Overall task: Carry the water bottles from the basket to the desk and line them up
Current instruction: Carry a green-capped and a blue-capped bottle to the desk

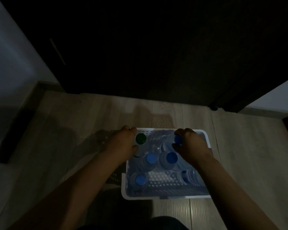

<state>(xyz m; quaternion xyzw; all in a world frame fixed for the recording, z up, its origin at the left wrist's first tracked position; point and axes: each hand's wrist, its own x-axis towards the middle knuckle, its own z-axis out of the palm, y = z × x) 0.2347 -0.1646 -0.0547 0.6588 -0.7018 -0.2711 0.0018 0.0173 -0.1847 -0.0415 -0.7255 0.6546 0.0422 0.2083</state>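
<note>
Green-capped bottle (pixel 140 138) in basket's (pixel 156 196) far-left corner, your left hand (pixel 121 143) curled round it. Your right hand (pixel 191 144) grasps blue-capped bottle (pixel 177 139) near far-right corner. Other bottles (pixel 151 158) fill middle and near edge. Basket sits on floor (pixel 239 146).

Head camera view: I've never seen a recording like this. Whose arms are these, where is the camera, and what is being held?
There is no machine here. A person wears one camera on the head, and it looks down at their own bare arms. A white perforated basket stands on a pale wooden floor with clear water bottles in it. The left hand curls round the green-capped bottle at the basket's far left corner. The right hand has its grip on a blue-capped bottle at the far right. Three more blue caps show nearer the camera. The room is dim.
</note>
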